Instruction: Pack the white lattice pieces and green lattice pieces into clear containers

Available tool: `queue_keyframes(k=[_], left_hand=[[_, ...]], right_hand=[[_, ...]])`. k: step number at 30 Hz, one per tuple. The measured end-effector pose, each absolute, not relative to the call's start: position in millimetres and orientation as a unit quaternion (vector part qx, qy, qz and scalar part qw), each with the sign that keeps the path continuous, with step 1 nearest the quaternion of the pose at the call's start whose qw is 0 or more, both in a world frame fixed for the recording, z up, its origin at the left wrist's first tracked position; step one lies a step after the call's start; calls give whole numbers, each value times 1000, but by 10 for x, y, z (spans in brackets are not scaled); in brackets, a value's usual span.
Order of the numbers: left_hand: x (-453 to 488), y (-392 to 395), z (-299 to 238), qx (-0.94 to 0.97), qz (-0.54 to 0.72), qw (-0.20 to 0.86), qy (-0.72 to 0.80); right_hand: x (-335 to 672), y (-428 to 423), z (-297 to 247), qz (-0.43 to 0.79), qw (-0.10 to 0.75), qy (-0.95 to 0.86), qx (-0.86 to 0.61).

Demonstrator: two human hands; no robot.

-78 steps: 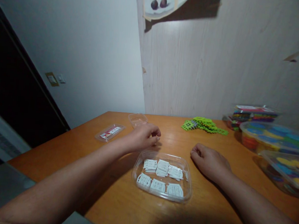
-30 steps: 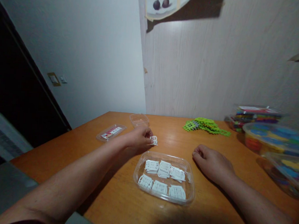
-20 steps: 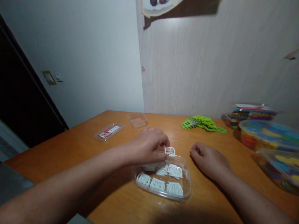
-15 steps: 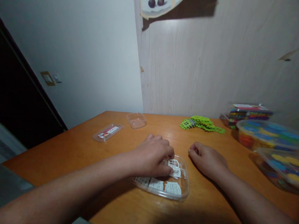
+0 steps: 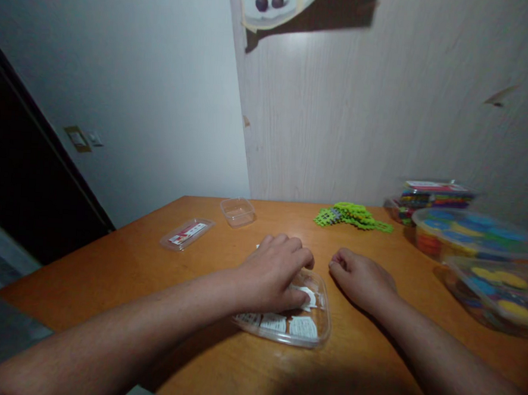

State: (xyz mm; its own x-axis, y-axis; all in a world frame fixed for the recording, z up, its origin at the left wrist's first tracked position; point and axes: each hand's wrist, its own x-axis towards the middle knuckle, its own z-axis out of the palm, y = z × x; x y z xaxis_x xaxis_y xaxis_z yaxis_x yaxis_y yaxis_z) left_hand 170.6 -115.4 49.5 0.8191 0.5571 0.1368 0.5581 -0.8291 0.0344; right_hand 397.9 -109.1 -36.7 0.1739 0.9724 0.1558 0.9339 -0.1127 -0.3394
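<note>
My left hand (image 5: 273, 275) reaches over a shallow clear plastic tray or lid (image 5: 295, 341) in front of me. Its thumb and forefinger are apart; the thumb tip touches or hovers just above a white paper piece (image 5: 310, 299). More printed white paper pieces (image 5: 303, 327) lie along the near side of the tray. The back of the hand hides the tray's far left part. To the right of the tray, my right hand (image 5: 364, 280) rests on the table with its fingers curled in, and nothing shows in it.
Green interlocking plastic pieces (image 5: 353, 216) lie at the back. A small clear tub (image 5: 238, 214) and a labelled lid (image 5: 188, 234) stand at the back left. On the right are plastic containers (image 5: 476, 234) of colourful pieces, with stacked boxes (image 5: 436, 196) behind. The wooden table (image 5: 121, 266) meets the wall.
The gap between my left thumb and forefinger has widened a little over the papers. My right hand keeps its place on the table. The view has shifted slightly.
</note>
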Motion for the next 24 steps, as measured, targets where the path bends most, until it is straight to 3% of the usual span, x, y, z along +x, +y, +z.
queue_keyframes(k=[24], left_hand=[[1782, -1036, 493, -966, 25, -49, -252]], right_hand=[[3972, -1103, -344, 64, 192, -639, -742]])
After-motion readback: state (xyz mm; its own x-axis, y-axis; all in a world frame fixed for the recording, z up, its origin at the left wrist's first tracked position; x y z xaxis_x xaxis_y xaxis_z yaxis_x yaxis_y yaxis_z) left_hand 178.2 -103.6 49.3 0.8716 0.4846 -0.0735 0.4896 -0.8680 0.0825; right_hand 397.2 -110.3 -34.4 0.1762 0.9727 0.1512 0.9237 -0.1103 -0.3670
